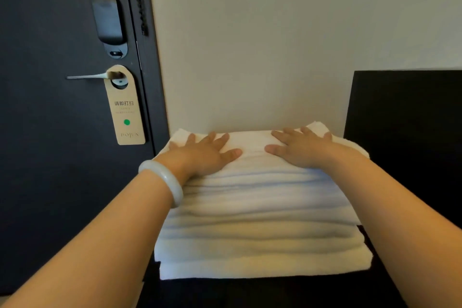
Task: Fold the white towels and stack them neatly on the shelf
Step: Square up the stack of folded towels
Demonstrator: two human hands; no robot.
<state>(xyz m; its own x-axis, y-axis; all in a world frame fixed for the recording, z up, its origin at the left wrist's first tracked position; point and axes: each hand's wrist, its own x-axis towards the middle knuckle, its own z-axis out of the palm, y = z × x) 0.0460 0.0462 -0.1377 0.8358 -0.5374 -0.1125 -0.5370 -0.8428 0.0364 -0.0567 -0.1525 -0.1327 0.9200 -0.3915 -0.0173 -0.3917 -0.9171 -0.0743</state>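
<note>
Several white towels [262, 220], folded flat and piled one on another, lie on the dark shelf [250, 292]. The pile's far side is against the pale wall [250, 45] at the shelf's back edge, and its left side is close to the shelf's left edge. A bare strip of shelf shows along the front edge. The layers do not line up exactly: the lowest sticks out a little at the front, and the top towel's far right corner pokes out to the right. Both my grips lie palm down on top of the pile, toward its far side, fingers straight and spread, pinching nothing. My left grip [202, 155] presses near the left end and my right grip [302, 150] near the right end, thumbs pointing at each other with bare towel between them. A pale bangle [167, 180] sits on my left wrist. Left of the shelf stands a dark door [50, 132] with a lever handle [85, 76], a tan hanger [126, 112] with a green dot slung on it, and a lock [108, 25] above. Past the shelf's right edge, a black panel [405, 107] rises against the wall.
</note>
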